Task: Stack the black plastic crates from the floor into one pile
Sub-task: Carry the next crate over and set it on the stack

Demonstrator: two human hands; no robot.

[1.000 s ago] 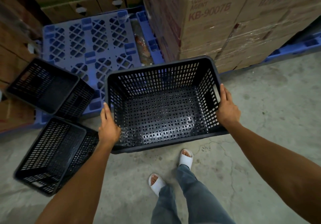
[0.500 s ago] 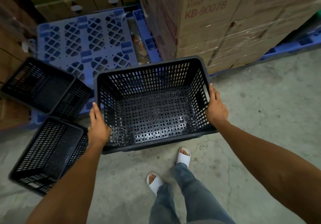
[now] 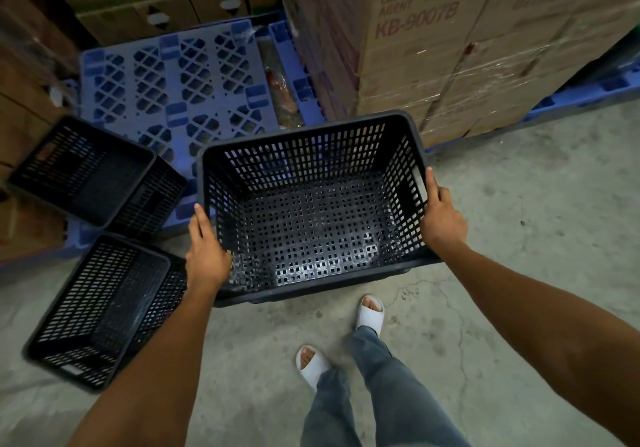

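Item: carried crate [image 3: 311, 211], black perforated plastic, open side up, empty. It is held above the concrete floor [image 3: 519, 238] in front of the person, its far rim near the wrapped cartons [image 3: 433, 65].

Holders: left hand [image 3: 207, 256] on the left short wall and right hand [image 3: 441, 219] on the right short wall, each closed over the rim with the thumb along the top edge. The fingers go down the outside and are hidden. Gripping opposite ends probably keeps the crate level and leaves its base free to drop into another crate.

Item: near floor crate [image 3: 100, 311], same type, tilted, lower left on the floor and just beside the left forearm.

Item: far floor crate [image 3: 86, 172], same type, tilted, with its far part over the blue pallet [image 3: 173, 82]. The two floor crates lie close together; whether they touch cannot be told.

Status: no pile formed yet. Judged next step: swing the carried crate left and nest it into one of the floor crates. A tilted crate may need righting first.
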